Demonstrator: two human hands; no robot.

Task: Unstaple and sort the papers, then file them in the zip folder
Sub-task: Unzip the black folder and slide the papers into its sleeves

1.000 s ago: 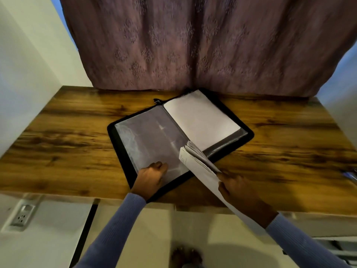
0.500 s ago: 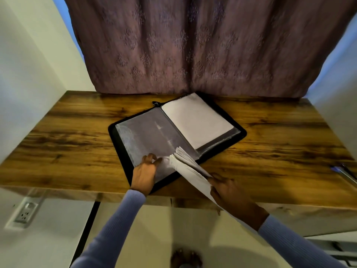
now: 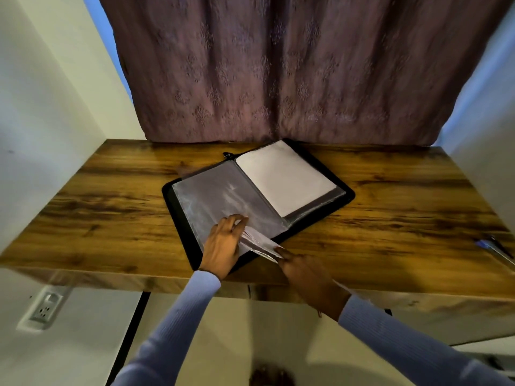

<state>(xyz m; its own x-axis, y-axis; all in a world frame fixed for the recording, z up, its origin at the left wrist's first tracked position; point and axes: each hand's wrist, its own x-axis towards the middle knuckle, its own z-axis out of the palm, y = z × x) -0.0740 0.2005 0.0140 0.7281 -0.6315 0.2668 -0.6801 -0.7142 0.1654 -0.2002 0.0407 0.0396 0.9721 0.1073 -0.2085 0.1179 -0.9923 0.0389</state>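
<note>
1. Head view: the zip folder [image 3: 345,195] lies open and skewed on the wooden desk [image 3: 390,218], with a clear sleeve page [image 3: 217,199] on its left half and a white sheet [image 3: 284,176] in the right half.
2. The left hand [image 3: 224,243] rests on the near part of the clear sleeve, fingers fairly straight, their tips touching the far end of the papers [image 3: 260,243].
3. The right hand [image 3: 303,271] holds the near end of the papers, fingers curled round them at the folder's near edge; the stack slants from this hand up toward the left fingertips, its sheets fanned slightly.
4. The folder's near corner lies close to the desk's front edge, under the left wrist.
5. Bare wood stretches to the left and right of the folder; a blue pen [image 3: 493,249] lies well apart at the desk's right edge.
6. A purple curtain [image 3: 278,65] hangs just behind the folder's far corner, and pale walls close in both sides of the desk.
</note>
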